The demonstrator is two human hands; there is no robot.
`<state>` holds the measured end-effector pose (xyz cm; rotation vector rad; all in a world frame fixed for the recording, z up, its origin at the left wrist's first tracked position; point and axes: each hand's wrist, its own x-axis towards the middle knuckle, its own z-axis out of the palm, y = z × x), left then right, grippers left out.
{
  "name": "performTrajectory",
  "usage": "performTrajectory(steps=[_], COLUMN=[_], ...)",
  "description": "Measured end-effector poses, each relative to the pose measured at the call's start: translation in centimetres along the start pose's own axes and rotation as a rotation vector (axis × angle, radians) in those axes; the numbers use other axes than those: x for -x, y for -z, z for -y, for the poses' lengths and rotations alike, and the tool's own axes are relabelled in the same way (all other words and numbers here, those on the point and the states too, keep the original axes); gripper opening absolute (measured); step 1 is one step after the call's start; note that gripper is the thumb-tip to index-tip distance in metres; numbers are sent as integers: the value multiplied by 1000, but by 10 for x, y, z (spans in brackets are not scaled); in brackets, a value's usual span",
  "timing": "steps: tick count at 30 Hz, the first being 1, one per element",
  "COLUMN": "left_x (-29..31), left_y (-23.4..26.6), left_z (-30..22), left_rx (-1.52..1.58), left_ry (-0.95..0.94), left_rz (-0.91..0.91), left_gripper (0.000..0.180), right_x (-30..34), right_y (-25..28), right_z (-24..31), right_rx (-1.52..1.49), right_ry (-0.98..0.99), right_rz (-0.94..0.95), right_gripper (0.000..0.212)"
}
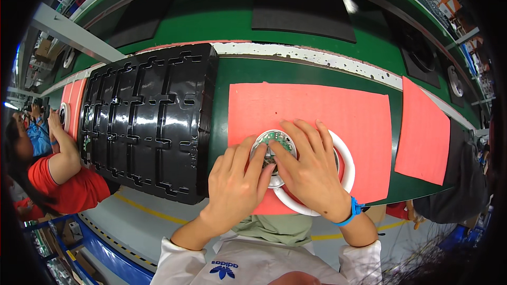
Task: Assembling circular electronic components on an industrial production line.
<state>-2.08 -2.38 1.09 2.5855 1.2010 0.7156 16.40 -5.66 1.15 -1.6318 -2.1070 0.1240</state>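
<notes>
A round white housing (275, 183) lies on a pink foam mat, with a green circuit board (278, 138) inside it. My left hand (232, 182) grips the housing's left side, its fingertips and thumb bent in over the board. From the right, my right hand (311, 171) presses its index finger and thumb onto the board, while its other fingers reach past the housing. A larger white ring (346, 163) lies beneath my right hand and touches or nearly touches the housing. My fingers hide much of the board. A blue band (353, 212) circles my right wrist.
The pink mat (311, 103) covers part of the green bench. Stacked black plastic trays (150, 111) stand close on the left. Another pink sheet (422, 132) lies at right. A person in a red shirt (68, 182) works at far left. Dark panels (301, 8) rest beyond the white-edged strip.
</notes>
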Motion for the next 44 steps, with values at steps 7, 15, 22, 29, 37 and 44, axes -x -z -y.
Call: performTrajectory(steps=[7, 15, 22, 29, 37, 44], left_x=[-2, -7, -3, -8, -13, -17], left_y=[-2, -5, -8, -6, -13, -9], left_z=[6, 10, 12, 10, 14, 8], left_rx=[15, 69, 250, 510, 378, 321], left_ry=[-27, -8, 32, 324, 246, 327], left_rz=[7, 15, -95, -74, -56, 12], left_gripper=[33, 28, 26, 28, 23, 20], right_x=[-3, -5, -3, -4, -3, -2], right_y=[3, 4, 6, 15, 4, 2], right_z=[1, 2, -5, 7, 8, 5], right_rx=[4, 36, -47, 142, 140, 98], right_ry=[-10, -19, 1, -207, -208, -210], right_rz=[59, 88, 28, -58, -114, -105], right_gripper=[36, 35, 30, 26, 23, 23])
